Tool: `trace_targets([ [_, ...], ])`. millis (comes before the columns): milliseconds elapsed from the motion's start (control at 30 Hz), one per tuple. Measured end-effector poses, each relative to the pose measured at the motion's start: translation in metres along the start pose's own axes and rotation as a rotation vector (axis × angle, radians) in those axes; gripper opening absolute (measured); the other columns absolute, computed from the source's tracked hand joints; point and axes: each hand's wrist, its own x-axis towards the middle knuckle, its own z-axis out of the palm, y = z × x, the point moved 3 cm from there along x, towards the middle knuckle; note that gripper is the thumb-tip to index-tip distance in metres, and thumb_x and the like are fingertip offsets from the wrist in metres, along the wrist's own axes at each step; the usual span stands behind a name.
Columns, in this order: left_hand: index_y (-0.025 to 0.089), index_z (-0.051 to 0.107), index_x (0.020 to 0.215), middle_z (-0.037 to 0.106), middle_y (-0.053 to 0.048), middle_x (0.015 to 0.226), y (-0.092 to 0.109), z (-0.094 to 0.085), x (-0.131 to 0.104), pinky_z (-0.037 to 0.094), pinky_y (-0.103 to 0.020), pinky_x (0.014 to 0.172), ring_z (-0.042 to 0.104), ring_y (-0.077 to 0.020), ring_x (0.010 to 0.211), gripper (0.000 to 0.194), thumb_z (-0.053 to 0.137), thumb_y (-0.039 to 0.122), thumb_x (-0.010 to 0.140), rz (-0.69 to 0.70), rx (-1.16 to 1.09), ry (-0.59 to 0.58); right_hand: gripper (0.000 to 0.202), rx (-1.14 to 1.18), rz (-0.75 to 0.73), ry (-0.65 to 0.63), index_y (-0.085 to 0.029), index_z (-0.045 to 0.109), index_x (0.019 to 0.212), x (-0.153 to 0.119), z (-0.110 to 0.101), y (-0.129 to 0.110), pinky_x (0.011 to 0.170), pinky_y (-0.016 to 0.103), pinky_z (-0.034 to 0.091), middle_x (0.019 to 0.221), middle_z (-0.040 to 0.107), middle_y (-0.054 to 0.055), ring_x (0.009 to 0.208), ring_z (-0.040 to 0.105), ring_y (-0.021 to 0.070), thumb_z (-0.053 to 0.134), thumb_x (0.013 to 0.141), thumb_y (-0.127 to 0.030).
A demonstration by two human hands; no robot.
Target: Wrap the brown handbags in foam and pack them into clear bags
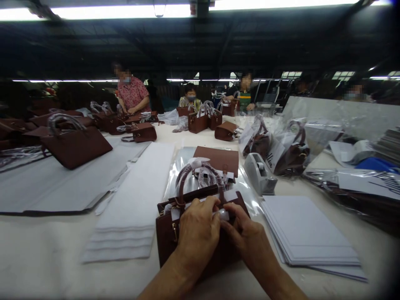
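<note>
A dark brown handbag (165,233) stands upright in front of me, its arched handles (181,183) wrapped in clear plastic. My left hand (200,225) lies over the bag's upper front with fingers curled, touching a small whitish piece of plastic wrap (221,214). From the other side, the bent fingers and thumb of my right hand (242,227) close on the same wrap. What lies under the wrap is hidden by my fingers. Gold-coloured hardware (175,231) shows at the bag's left front. Just behind lies another brown bag (217,158) on clear plastic.
White foam sheets (134,200) lie left, with a brown handbag (78,143) on sheets beyond. Right are stacked white cards (309,225), a tape dispenser (259,173) and plastic-covered bags (292,156). Several co-workers, one in a pink patterned shirt (134,93), are across the table.
</note>
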Motion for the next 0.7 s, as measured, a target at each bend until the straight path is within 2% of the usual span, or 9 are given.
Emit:
trace_targets([
  [100,0.025,0.055,0.096,0.059,-0.002,0.087,-0.002,-0.002,0.005,0.043,-0.033,0.077,0.056,-0.0196,0.085,0.022,0.050,0.015,0.077,-0.055,-0.014,-0.035,0.034,-0.286,-0.480,0.095,-0.019,0.043,0.125,0.003,-0.003,-0.006,0.058,0.024,0.044,0.075,0.058,0.002,0.063,0.057,0.0131,0.045,0.091,-0.019],
  [167,0.024,0.056,0.095,0.059,-0.002,0.088,-0.003,-0.003,0.007,0.043,-0.032,0.077,0.056,-0.0195,0.085,0.022,0.050,0.015,0.076,-0.089,-0.016,-0.055,0.034,-0.444,-0.690,0.125,-0.011,0.045,0.123,0.006,-0.007,-0.009,0.055,0.026,0.041,0.072,0.055,0.003,0.061,0.053,0.0138,0.047,0.089,-0.014],
  [300,0.024,0.056,0.088,0.060,0.000,0.082,-0.001,-0.010,0.011,0.043,-0.031,0.073,0.055,-0.0191,0.080,0.016,0.051,0.017,0.074,-0.096,-0.011,-0.093,0.032,-0.653,-0.931,0.141,-0.001,0.048,0.117,0.017,-0.013,-0.011,0.055,0.032,0.037,0.066,0.050,0.004,0.059,0.047,0.0164,0.049,0.087,-0.012],
  [400,0.024,0.057,0.084,0.060,0.001,0.078,0.001,-0.015,0.013,0.043,-0.030,0.069,0.055,-0.0187,0.077,0.013,0.050,0.019,0.074,-0.073,-0.012,-0.106,0.029,-0.689,-1.072,0.095,0.000,0.049,0.114,0.025,-0.012,-0.010,0.067,0.038,0.041,0.066,0.051,0.004,0.061,0.048,0.0167,0.042,0.087,-0.006],
  [467,0.024,0.056,0.083,0.061,0.001,0.079,0.000,-0.016,0.013,0.044,-0.030,0.069,0.055,-0.0189,0.077,0.011,0.051,0.021,0.074,-0.033,-0.008,-0.096,0.030,-0.686,-1.126,0.081,-0.002,0.050,0.112,0.029,-0.012,-0.009,0.080,0.044,0.041,0.067,0.053,0.004,0.065,0.051,0.0175,0.037,0.086,-0.002],
  [533,0.023,0.055,0.085,0.062,0.001,0.082,-0.002,-0.015,0.010,0.044,-0.032,0.071,0.054,-0.0193,0.078,0.013,0.051,0.020,0.073,0.018,0.013,-0.050,0.030,-0.634,-1.140,0.008,-0.007,0.050,0.113,0.032,-0.018,-0.009,0.084,0.044,0.042,0.067,0.055,0.004,0.065,0.054,0.0170,0.037,0.086,-0.003],
  [600,0.021,0.054,0.089,0.062,0.000,0.085,-0.004,-0.007,0.003,0.046,-0.033,0.073,0.055,-0.0191,0.077,0.019,0.054,0.017,0.070,0.078,0.039,0.014,0.027,-0.544,-1.091,-0.076,-0.016,0.048,0.116,0.039,-0.030,-0.008,0.074,0.036,0.048,0.073,0.059,0.005,0.066,0.057,0.0176,0.044,0.089,-0.018],
  [633,0.020,0.054,0.090,0.063,-0.001,0.083,-0.004,0.000,-0.001,0.047,-0.033,0.072,0.055,-0.0190,0.075,0.023,0.056,0.017,0.067,0.127,0.059,0.046,0.030,-0.486,-1.017,-0.077,-0.021,0.047,0.117,0.046,-0.038,-0.008,0.068,0.034,0.049,0.078,0.061,0.007,0.069,0.059,0.0188,0.047,0.089,-0.030],
  [700,0.017,0.054,0.087,0.063,-0.003,0.076,-0.002,0.018,-0.012,0.048,-0.034,0.066,0.056,-0.0193,0.067,0.024,0.060,0.021,0.063,0.243,0.134,0.117,0.044,-0.361,-0.771,0.031,-0.030,0.044,0.121,0.066,-0.057,-0.009,0.064,0.035,0.051,0.095,0.062,0.009,0.082,0.061,0.0230,0.048,0.083,-0.052],
])
